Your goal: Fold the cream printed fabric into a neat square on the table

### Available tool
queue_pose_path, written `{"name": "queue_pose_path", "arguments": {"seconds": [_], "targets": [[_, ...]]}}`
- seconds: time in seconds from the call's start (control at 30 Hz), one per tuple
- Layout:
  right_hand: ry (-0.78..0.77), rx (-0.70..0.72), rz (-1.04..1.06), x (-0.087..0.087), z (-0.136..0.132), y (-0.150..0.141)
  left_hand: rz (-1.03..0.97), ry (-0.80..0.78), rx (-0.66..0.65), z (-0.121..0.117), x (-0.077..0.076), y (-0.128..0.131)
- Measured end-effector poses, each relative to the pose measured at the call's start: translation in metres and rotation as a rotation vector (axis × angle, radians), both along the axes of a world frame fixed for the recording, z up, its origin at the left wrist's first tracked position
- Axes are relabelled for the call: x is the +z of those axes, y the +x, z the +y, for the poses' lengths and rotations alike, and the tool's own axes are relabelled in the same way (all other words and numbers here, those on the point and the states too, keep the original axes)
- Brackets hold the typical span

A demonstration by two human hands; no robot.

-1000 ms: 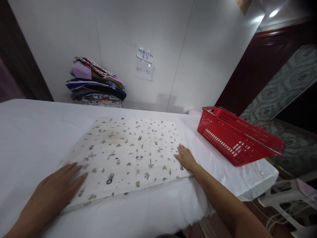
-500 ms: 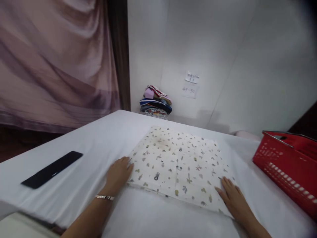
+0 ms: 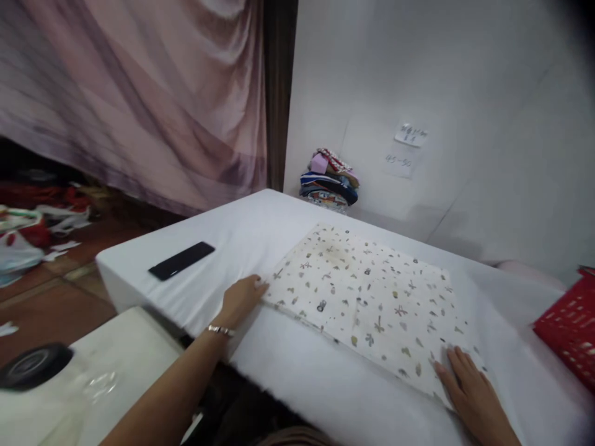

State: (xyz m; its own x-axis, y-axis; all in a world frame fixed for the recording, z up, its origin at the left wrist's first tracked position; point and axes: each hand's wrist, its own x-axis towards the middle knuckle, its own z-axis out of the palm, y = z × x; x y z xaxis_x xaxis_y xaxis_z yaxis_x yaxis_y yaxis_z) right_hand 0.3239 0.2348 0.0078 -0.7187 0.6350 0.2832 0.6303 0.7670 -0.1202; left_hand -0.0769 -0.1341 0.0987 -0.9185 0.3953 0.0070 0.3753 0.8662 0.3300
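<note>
Toward the left end of the white-covered worktop (image 3: 246, 223) lies a flat dark slab (image 3: 181, 261). Next comes the left hand (image 3: 240, 301), fingers bent at the near left corner of the patterned cloth (image 3: 367, 297); whether they pinch it, I cannot tell. By the far edge sits a stack of folded fabrics (image 3: 329, 181). The cloth lies spread flat between near and far edges. On its near right corner rests the right hand (image 3: 476, 393), palm down, fingers outstretched. Farthest right is a red basket (image 3: 571, 328), partly cut off.
</note>
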Motion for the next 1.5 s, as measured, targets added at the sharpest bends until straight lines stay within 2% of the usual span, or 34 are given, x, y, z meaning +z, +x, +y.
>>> {"name": "queue_pose_path", "arguments": {"seconds": [0.07,0.17,0.33,0.47,0.6,0.7,0.87,0.93,1.0,1.07,1.13,1.33,1.5], "targets": [[-0.056,0.052,-0.020,0.015,-0.015,-0.013,0.035,0.061,-0.004,-0.009,0.000,-0.001],[-0.130,0.225,-0.015,0.038,-0.046,-0.039,0.096,0.178,-0.080,-0.021,-0.004,0.003],[-0.158,0.577,-0.016,0.062,-0.100,-0.090,0.223,0.355,-0.372,-0.029,-0.014,0.022],[-0.130,0.777,0.053,0.072,-0.127,-0.132,0.310,0.296,-0.643,-0.019,-0.015,0.032],[-0.119,0.819,0.031,0.073,-0.143,-0.159,0.295,0.217,-0.733,-0.012,-0.014,0.028],[-0.084,0.803,0.032,0.069,-0.151,-0.166,0.267,0.223,-0.708,-0.016,-0.015,0.021],[-0.038,0.772,0.092,0.060,-0.158,-0.163,0.100,0.362,-0.602,-0.023,-0.015,0.011],[-0.033,0.764,0.104,0.057,-0.159,-0.163,0.010,0.392,-0.492,-0.020,-0.012,0.006],[-0.032,0.762,0.116,0.054,-0.159,-0.165,-0.021,0.370,-0.318,-0.014,-0.007,0.000],[-0.031,0.774,0.128,0.052,-0.159,-0.167,-0.019,0.301,-0.153,-0.006,0.000,-0.006],[-0.038,0.788,0.135,0.050,-0.157,-0.169,-0.025,0.213,-0.067,0.004,0.006,-0.011],[-0.106,0.771,0.166,0.050,-0.156,-0.171,-0.146,0.006,-0.077,0.025,0.013,-0.019],[-0.154,0.744,0.144,0.056,-0.158,-0.171,-0.208,0.059,-0.139,0.023,0.003,-0.038]]}}
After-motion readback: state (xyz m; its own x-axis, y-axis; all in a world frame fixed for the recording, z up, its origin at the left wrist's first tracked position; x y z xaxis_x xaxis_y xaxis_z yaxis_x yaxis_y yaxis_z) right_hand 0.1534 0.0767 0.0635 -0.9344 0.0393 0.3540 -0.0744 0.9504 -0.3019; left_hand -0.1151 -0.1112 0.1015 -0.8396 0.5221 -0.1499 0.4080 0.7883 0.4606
